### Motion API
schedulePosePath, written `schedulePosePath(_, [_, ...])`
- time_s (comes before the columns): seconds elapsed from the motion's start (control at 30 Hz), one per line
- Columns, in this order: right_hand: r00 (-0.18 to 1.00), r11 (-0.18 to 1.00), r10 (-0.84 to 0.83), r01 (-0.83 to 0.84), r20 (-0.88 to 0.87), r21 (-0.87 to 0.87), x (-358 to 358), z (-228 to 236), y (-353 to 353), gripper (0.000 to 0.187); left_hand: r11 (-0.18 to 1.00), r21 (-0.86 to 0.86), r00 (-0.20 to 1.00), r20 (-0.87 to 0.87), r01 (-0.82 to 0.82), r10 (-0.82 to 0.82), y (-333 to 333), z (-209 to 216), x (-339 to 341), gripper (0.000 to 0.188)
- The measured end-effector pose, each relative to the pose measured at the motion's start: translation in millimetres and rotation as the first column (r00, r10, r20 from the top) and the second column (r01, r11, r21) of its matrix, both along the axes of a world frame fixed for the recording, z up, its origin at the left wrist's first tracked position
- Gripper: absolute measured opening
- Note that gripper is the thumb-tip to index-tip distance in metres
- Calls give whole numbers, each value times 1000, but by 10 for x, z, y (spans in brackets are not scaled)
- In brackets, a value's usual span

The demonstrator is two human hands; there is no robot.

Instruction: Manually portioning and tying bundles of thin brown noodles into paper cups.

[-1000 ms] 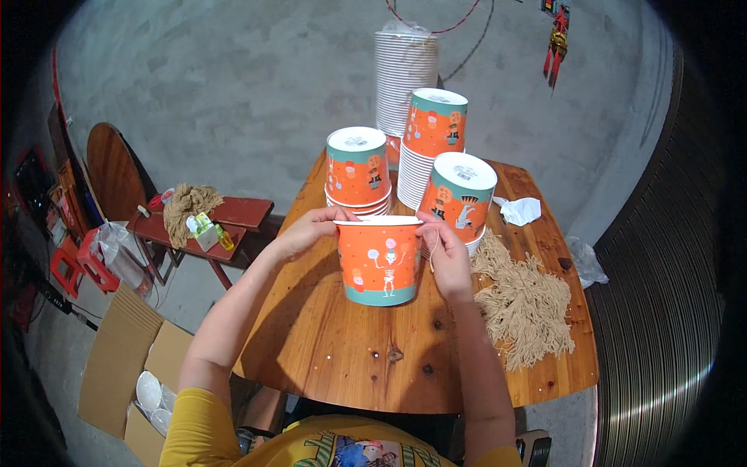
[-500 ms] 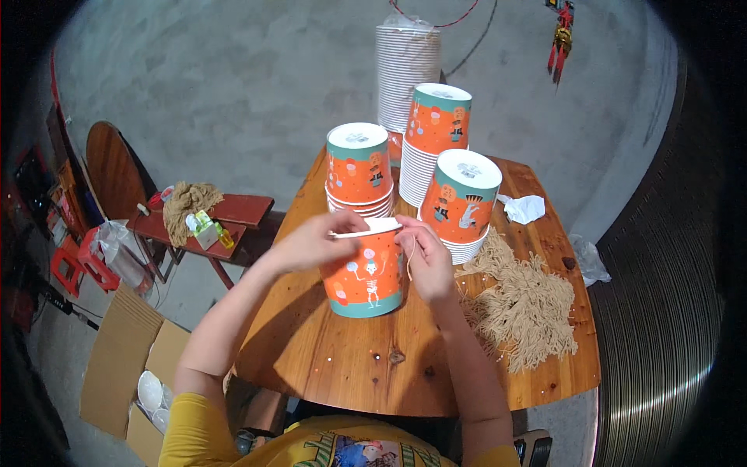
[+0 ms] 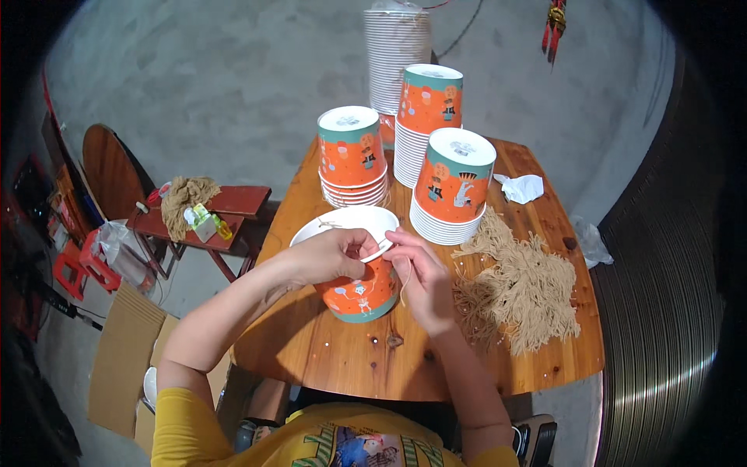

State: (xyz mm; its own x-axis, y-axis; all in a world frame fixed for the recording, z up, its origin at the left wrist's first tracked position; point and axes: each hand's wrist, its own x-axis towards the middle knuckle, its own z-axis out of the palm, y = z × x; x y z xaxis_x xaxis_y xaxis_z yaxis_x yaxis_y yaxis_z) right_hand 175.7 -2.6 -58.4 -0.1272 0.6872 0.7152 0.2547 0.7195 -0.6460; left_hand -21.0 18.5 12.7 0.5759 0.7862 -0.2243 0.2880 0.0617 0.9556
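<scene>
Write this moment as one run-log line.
left hand: at rim of bucket; right hand: holding cord; bucket: open end up; cord pile: on table

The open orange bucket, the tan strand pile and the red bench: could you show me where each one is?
Open orange bucket (image 3: pixel 369 296): head view, on its printed outer wall below the hands.
Tan strand pile (image 3: pixel 523 297): head view, middle of the heap.
Red bench (image 3: pixel 240 201): head view, bare part of its top.

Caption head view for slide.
Left hand and right hand at the rim of an orange tub, beige strings nearby.
</scene>
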Motion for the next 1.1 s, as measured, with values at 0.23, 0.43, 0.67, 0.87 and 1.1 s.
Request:
schedulePosePath(0.23, [983,990,-56,32,175,136,124,-19,-144,8,996,60,994,-86,68,-62,-76,-47,52,25])
schedulePosePath(0.43, [963,972,-204,177,178,156,151,21,-297,9,990,120,982,-184,71,-48,-184,44,91,24])
schedulePosePath(0.67, [999,994,42,-45,-25,-102,332,342,-629,18,884,404,922,-380,234,-71,-343,-99,62,25])
schedulePosePath(0.87, [927,997,76,-79,-366,5,420,572,-798,29,845,460,900,-433,273,-55,-356,-200,8,22])
schedulePosePath(1.1, [913,883,99,-264,-395,-388,457,476,-850,29,856,448,897,-441,258,-40,-349,-219,8,21])
